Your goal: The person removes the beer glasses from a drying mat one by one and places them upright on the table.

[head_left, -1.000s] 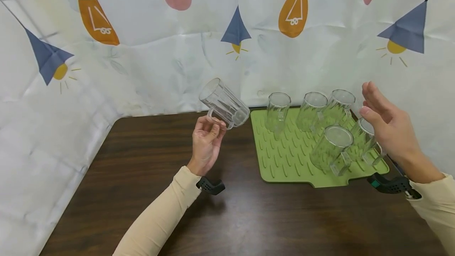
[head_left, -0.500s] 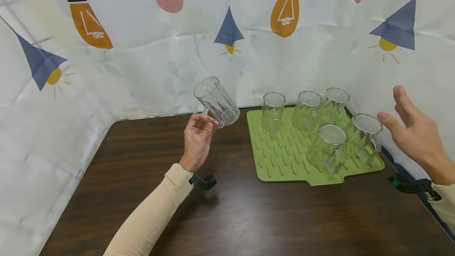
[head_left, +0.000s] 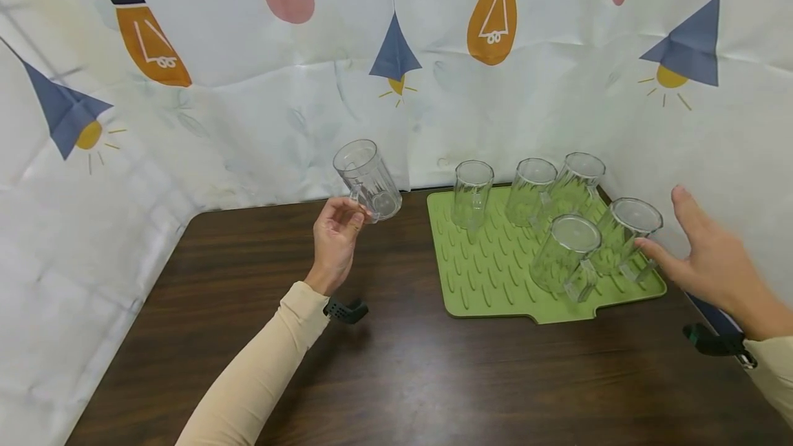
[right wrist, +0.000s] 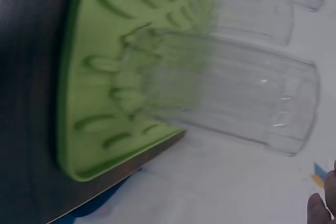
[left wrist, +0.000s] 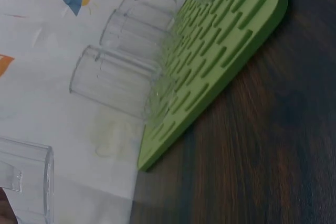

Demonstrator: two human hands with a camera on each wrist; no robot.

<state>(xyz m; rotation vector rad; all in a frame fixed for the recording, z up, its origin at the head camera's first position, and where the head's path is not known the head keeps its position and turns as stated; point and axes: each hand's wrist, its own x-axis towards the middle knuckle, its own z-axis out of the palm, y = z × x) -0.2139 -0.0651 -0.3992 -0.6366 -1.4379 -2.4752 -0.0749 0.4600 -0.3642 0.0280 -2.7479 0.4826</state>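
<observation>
Clear ribbed plastic, one mug: it is lifted off the dark wooden table, tilted, mouth toward the upper left, in front of the white curtain printed with bulbs and lamps. The left hand holds it from below, fingers curled at the handle and lower wall; the exact pinch point is hard to read from the head view. The left wrist view shows only the mug's rim edge at the frame's lower left.

Right of it, a green ridged drying mat lies flat on the table, against the curtain. Five more clear mugs stand on it, mouths up. Back row: one at the left, then two close together. Front row: one near the mat's front edge, and one at the right edge.

Far right, the right hand is spread flat, fingers straight, gripping nothing. Its fingertips are just beside the right-edge mug's handle; contact cannot be confirmed. The right wrist view is blurred and settles nothing there.
</observation>
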